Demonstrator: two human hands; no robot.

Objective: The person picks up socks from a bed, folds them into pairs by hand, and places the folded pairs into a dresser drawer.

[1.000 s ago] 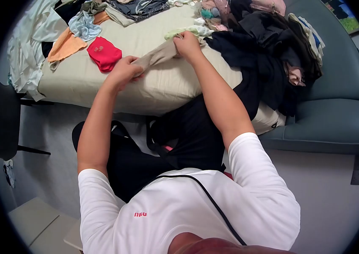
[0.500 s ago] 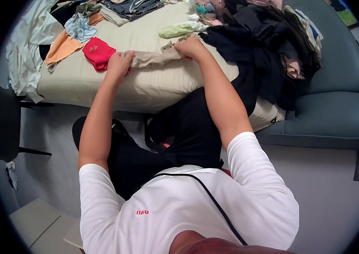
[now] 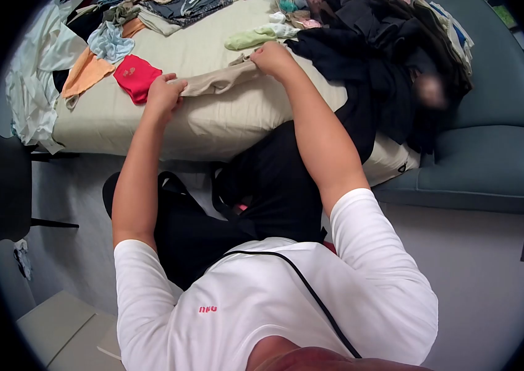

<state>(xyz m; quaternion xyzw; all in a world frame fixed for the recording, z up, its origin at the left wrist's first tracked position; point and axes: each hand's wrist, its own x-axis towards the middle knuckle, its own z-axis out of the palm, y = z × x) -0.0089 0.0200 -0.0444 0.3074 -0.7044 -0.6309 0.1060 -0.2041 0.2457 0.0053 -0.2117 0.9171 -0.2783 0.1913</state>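
Note:
A long beige sock (image 3: 221, 81) is stretched between my two hands over the front of the bed. My left hand (image 3: 164, 96) pinches its left end, right beside a folded red cloth item (image 3: 137, 78). At the other end, my right hand (image 3: 272, 60) grips the fabric with closed fingers, covering that end in part. Just beyond the right hand lies a pale green sock (image 3: 249, 38).
Orange cloth (image 3: 90, 73), light blue cloth (image 3: 110, 42) and white garments (image 3: 42, 86) lie on the left. Dark clothes (image 3: 379, 74) are heaped at right, by a blue-green padded headboard (image 3: 490, 167). A dark chair (image 3: 8, 179) stands at far left.
The beige sock has been pulled straighter and tauter between my hands. Both hands have shifted slightly left, and the right one a little higher.

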